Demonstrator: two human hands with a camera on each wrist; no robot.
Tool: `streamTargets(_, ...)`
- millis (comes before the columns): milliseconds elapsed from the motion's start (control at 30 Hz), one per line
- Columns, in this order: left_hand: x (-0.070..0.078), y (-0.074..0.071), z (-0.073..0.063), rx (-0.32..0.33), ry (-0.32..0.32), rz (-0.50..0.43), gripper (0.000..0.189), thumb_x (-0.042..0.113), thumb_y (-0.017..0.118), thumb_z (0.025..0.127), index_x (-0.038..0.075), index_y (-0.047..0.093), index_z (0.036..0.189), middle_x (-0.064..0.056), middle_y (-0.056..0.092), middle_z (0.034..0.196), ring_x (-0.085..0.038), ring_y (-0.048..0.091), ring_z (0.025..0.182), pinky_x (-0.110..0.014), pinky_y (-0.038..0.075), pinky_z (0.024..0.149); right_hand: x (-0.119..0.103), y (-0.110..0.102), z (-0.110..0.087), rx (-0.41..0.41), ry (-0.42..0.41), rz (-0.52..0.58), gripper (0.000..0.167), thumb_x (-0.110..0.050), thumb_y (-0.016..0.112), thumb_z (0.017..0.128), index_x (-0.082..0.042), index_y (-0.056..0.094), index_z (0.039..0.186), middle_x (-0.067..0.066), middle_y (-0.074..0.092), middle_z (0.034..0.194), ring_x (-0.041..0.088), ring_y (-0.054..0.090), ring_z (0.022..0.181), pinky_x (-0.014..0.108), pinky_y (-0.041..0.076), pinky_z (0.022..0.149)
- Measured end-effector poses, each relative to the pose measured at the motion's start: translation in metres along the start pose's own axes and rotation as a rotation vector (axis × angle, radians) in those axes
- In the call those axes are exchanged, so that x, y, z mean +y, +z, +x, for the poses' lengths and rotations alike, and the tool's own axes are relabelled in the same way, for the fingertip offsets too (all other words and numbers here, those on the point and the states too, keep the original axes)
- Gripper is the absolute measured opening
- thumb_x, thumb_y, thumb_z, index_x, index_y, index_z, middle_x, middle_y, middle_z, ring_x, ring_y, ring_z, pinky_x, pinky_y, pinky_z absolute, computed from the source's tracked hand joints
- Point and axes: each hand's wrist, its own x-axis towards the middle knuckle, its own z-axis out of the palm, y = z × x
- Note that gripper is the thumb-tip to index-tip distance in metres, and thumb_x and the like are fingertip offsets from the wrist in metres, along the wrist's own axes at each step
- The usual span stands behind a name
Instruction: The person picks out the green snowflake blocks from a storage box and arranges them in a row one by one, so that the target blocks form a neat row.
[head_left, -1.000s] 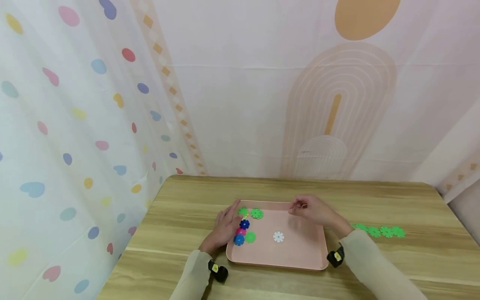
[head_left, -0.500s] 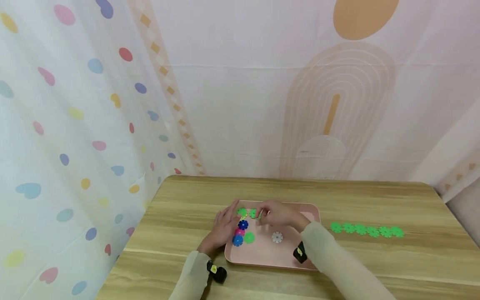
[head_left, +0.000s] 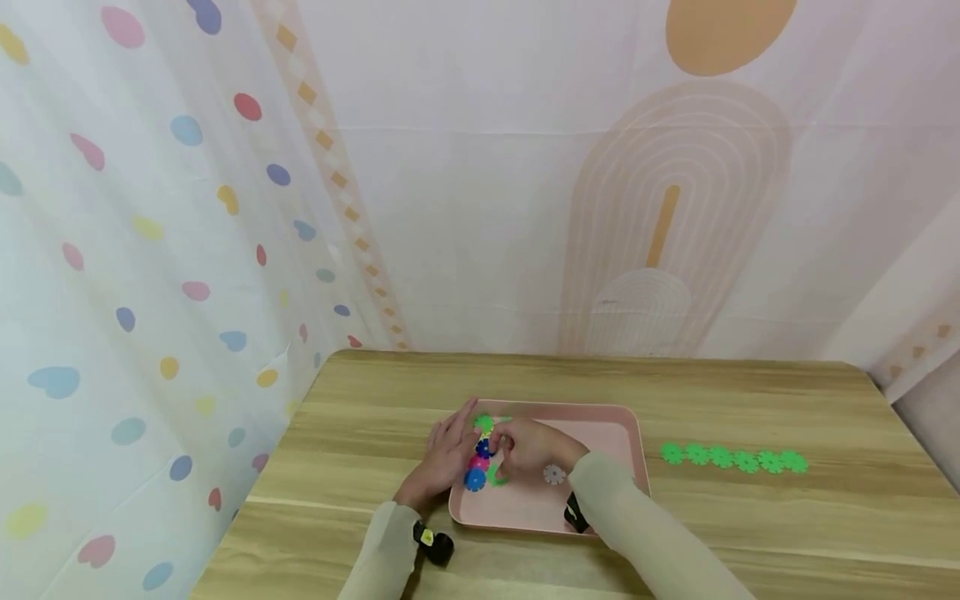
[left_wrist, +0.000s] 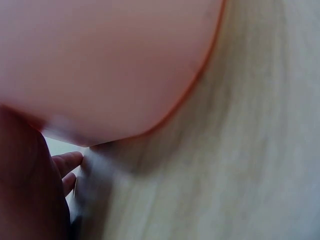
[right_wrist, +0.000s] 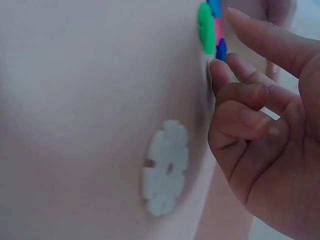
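A pink tray (head_left: 517, 512) lies on the table, and my left hand (head_left: 442, 461) rests along its left rim with straight fingers. My right hand (head_left: 531, 446) hovers over the tray's left part. In the right wrist view its thumb and fingers stand apart, with nothing between them. Just beyond the fingertips lie notched plastic discs: a green disc (right_wrist: 206, 29), a dark blue disc (head_left: 483, 447), a pink disc (head_left: 479, 463) and a blue disc (head_left: 475, 479). Another green disc (head_left: 483, 423) sits in the far left corner. The right hand partly covers the discs nearby.
A white notched disc (head_left: 554, 474) lies near the tray's middle, below the right hand. Right of the tray, a row of several green discs (head_left: 721, 457) lies joined on the wooden table (head_left: 750, 533). A patterned curtain (head_left: 480, 208) hangs behind.
My right hand has moved left from the tray's far right rim to the discs on the left, first over the far green ones, then nearer. The left hand stays on the rim.
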Motion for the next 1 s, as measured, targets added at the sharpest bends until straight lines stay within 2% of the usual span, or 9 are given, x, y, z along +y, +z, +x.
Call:
streamTargets(367,0.002,-0.002,-0.001,-0.003,-0.002,-0.005,0.055,0.031,0.035,0.108,0.019,0.018,0.16,-0.011,0.027,0.162,-0.04,0.013,0.149,-0.058,-0.008,0.118,0.006,0.009,0.007,0.042,0.042,-0.007,0.027,-0.011,0.083,0.078,-0.009,0.063,0.097,-0.003,0.05,0.066,0.01,0.045,0.061,0.022,0.037,0.057)
streamTargets(567,0.001,-0.001,-0.001,0.003,0.005,-0.009,0.055,0.028,0.035,0.108,0.016,0.019,0.16,-0.012,0.027,0.162,-0.041,0.013,0.149,-0.058,-0.007,0.118,0.006,0.014,0.008,0.07,0.045,-0.046,0.032,-0.016,0.087,0.075,-0.01,0.062,0.093,-0.003,0.05,0.067,0.011,0.045,0.062,0.023,0.038,0.057)
streamTargets(700,0.002,-0.001,-0.001,-0.004,0.007,-0.004,0.056,0.03,0.035,0.108,0.016,0.019,0.16,-0.011,0.026,0.162,-0.041,0.013,0.149,-0.058,-0.007,0.118,0.007,0.014,0.007,0.07,0.049,-0.056,0.027,-0.016,0.086,0.077,-0.012,0.063,0.09,-0.003,0.051,0.067,0.01,0.045,0.062,0.023,0.038,0.057)
streamTargets(1000,0.002,-0.001,0.0,0.007,0.002,-0.002,0.055,0.029,0.036,0.108,0.017,0.019,0.16,-0.011,0.027,0.162,-0.041,0.013,0.149,-0.058,-0.007,0.118,0.014,0.011,0.005,0.035,0.02,0.009,0.014,-0.008,0.08,0.082,-0.012,0.067,0.085,-0.005,0.05,0.064,0.008,0.042,0.058,0.02,0.035,0.054)
